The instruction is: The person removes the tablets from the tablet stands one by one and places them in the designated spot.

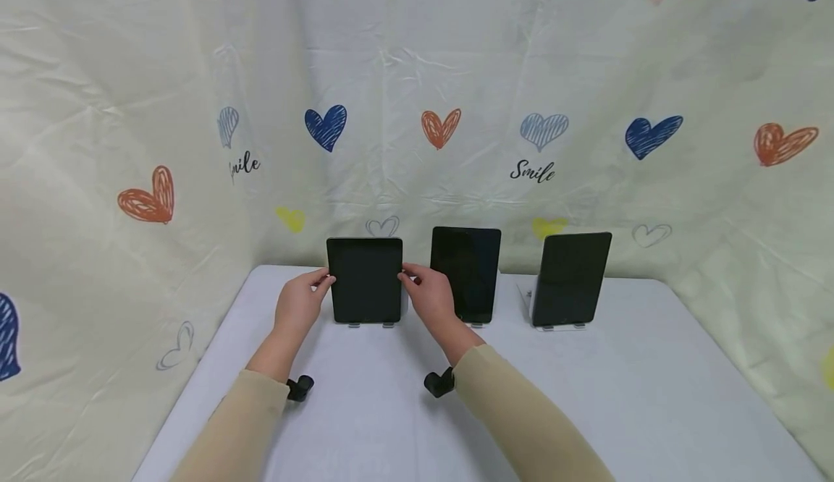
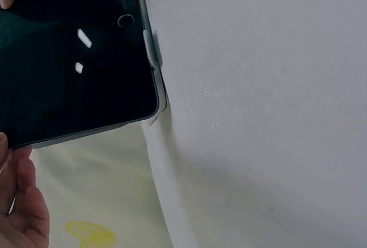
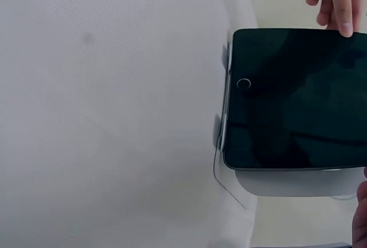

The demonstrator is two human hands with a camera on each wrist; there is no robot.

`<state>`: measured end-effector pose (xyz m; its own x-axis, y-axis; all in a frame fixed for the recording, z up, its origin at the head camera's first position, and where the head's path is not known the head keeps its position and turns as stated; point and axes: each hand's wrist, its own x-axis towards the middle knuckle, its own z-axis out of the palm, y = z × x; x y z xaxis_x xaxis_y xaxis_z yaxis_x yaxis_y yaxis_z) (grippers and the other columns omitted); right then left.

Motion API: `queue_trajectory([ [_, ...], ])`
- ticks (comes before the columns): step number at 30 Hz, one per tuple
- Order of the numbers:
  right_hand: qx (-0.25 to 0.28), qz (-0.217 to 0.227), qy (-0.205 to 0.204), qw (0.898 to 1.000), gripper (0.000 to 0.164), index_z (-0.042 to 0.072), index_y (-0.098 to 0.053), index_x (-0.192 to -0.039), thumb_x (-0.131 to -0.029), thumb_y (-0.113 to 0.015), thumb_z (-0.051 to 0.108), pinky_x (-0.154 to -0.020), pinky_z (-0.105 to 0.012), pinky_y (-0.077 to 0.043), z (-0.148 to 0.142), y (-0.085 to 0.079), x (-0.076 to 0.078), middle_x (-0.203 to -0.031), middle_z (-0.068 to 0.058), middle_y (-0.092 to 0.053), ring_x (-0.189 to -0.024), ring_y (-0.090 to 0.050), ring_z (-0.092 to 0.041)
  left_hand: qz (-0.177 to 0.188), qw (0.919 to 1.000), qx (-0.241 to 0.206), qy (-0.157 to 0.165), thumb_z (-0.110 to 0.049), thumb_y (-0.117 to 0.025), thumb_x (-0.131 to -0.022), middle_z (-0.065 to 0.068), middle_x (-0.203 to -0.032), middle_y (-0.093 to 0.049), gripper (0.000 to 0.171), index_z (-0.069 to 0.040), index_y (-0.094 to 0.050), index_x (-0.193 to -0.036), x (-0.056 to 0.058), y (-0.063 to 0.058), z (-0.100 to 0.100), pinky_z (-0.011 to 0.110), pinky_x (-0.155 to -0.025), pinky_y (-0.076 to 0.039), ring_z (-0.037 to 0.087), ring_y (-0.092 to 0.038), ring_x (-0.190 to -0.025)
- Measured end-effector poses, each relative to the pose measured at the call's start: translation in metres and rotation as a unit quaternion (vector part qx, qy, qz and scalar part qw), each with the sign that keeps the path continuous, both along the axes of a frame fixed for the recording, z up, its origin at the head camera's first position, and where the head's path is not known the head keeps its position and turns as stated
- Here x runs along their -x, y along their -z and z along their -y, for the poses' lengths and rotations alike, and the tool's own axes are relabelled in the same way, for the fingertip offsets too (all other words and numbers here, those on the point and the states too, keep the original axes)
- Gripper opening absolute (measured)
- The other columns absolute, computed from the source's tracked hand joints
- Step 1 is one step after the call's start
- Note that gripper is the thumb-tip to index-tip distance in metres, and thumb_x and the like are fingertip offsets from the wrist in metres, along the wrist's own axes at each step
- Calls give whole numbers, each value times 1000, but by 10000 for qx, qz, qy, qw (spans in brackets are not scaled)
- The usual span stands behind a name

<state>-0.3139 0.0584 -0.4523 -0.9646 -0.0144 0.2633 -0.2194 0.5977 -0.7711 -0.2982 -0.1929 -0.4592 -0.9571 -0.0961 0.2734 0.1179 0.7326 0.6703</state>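
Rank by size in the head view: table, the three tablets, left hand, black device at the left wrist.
1. White table
2. Held tablet, middle tablet and right tablet: too alike to rank
3. Left hand
4. Black wrist device

Pale sheeting (image 1: 482, 55) printed with hearts (image 1: 326, 129) and the word "Smile" (image 1: 532, 171) backs and flanks a white table (image 1: 391, 424) lined with propped tablets (image 1: 464, 265) in what I see, remotely, as a makeshift curtained booth. Whether home, office or lab lies beyond, I cannot tell.
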Motion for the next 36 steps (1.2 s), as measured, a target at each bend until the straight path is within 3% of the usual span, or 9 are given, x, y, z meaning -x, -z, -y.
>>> queue_trajectory([
  [10, 813, 331, -65, 9961, 30, 17, -71, -125, -96, -67, 24, -83, -32, -56, -4, -4, -8, -112, 1, -72, -99, -66, -15, 41, 9977, -672, 61, -27, -68, -96, 8, -97, -69, 35, -9, -70, -125, -8, -4, -1, 35, -71, -46, 24, -57, -89],
  [20, 1376, 878, -200, 9864, 34, 18, -68, -129, -97, -66, 26, -79, -33, -56, -10, -5, -20, -110, 0, -71, -93, -67, -26, 275, 9936, -1096, 44, -30, -69, -95, 7, -100, -67, 38, -17, -67, -131, -25, -9, -4, 30, -66, -48, 23, -53, -89],
  [30, 1632, 1361, -213, 9769, 31, 12, -70, -126, -96, -67, 18, -73, -29, -56, -14, -5, -32, -103, -5, -71, -97, -66, -36, 912, 9892, -1141, 99, -33, -66, -97, 9, -106, -67, 40, -16, -66, -132, -40, -10, -6, 29, -67, -47, 24, -53, -89],
  [36, 1613, 1674, -278, 9722, 29, 9, -71, -124, -97, -66, 17, -73, -30, -57, -17, -3, -43, -102, -6, -71, -95, -66, -35, 1258, 9860, -1073, 194, -30, -66, -97, 8, -105, -71, 40, -11, -66, -131, -49, -9, -6, 33, -70, -48, 24, -58, -94],
])
